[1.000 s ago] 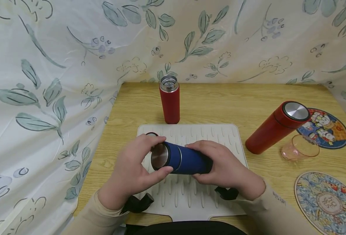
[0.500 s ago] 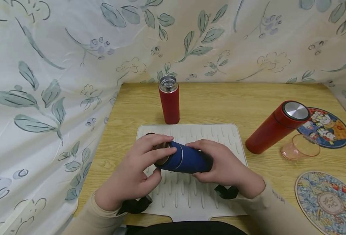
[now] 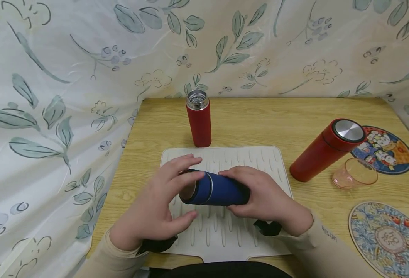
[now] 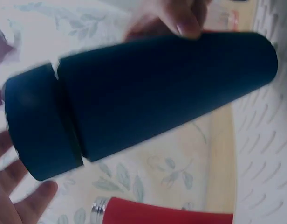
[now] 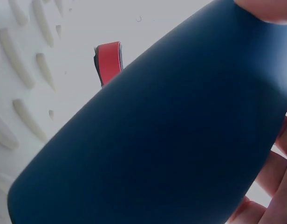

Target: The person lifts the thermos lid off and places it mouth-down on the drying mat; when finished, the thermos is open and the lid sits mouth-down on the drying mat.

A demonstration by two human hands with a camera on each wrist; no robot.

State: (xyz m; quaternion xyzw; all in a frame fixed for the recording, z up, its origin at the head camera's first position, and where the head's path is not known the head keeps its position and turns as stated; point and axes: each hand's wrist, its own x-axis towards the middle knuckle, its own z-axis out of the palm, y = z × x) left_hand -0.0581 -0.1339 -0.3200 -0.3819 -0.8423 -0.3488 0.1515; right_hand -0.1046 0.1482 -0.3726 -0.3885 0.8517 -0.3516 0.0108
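A dark blue thermos bottle (image 3: 227, 189) is held nearly level above a white ridged mat (image 3: 225, 235), its capped end toward the left. My right hand (image 3: 267, 199) grips it near the base. The left hand (image 3: 152, 210) is spread around the blue cap (image 3: 201, 195), fingers over its top, thumb apart below it. In the left wrist view, a narrow gap shows between the cap (image 4: 38, 123) and the bottle body. A red lid with a dark rim (image 5: 109, 63) lies on the mat in the right wrist view; the left hand hides it from the head view.
Behind the mat stands a lidless red thermos (image 3: 201, 125) with a steel mouth. To the right are a taller capped red thermos (image 3: 319, 154), a pink glass (image 3: 354, 175), a dark round placemat (image 3: 393, 150) and a pale patterned one (image 3: 388, 239). Floral cloth (image 3: 225, 46) covers the back.
The left hand's fingers have come off the cap's rim and spread, the thumb dropping away from it. My right hand keeps its grip, with the bottle almost still.
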